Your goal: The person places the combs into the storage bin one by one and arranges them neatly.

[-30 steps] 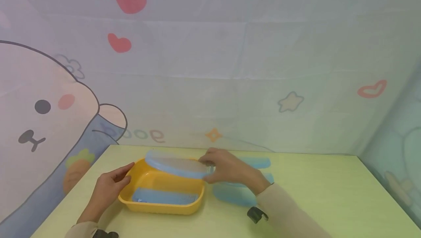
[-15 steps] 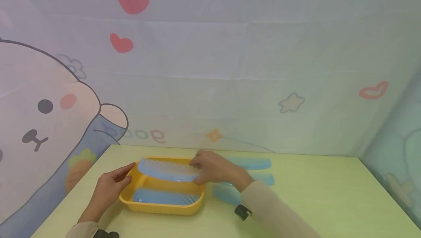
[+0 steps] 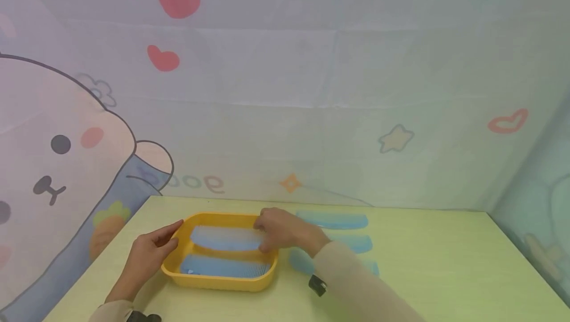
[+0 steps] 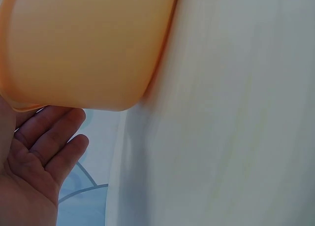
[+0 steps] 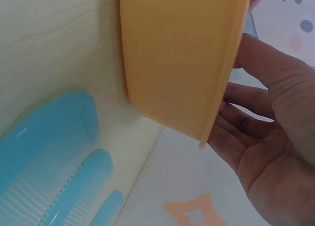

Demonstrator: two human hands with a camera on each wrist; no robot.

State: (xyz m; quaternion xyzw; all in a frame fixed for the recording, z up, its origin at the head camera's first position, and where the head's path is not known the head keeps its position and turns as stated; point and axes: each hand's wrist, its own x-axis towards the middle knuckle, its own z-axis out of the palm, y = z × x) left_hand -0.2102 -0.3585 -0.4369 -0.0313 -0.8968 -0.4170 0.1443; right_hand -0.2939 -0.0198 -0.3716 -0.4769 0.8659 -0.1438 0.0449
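Note:
A yellow plastic basket (image 3: 222, 282) stands on the table at centre-left in the head view. My left hand (image 3: 149, 257) holds its left rim, thumb over the edge; in the left wrist view several fingers lie by the outer wall. One blue comb (image 3: 222, 266) lies along the near side inside. Behind it, within the basket, is a second blue comb (image 3: 222, 239), a little blurred. My right hand (image 3: 280, 233) grips that comb's right end, reaching over the right rim. In the right wrist view the basket wall hides the fingertips and the held comb.
Right of the basket lie three more blue combs: a far one (image 3: 338, 220), a middle one (image 3: 356, 243) and a near one (image 3: 302, 261) partly under the right forearm. A printed cloth (image 3: 276, 139) hangs behind the table (image 3: 427, 262).
My right hand has moved left and down, lowering the comb from above the basket's back rim into the basket. My left hand has stayed at the left rim.

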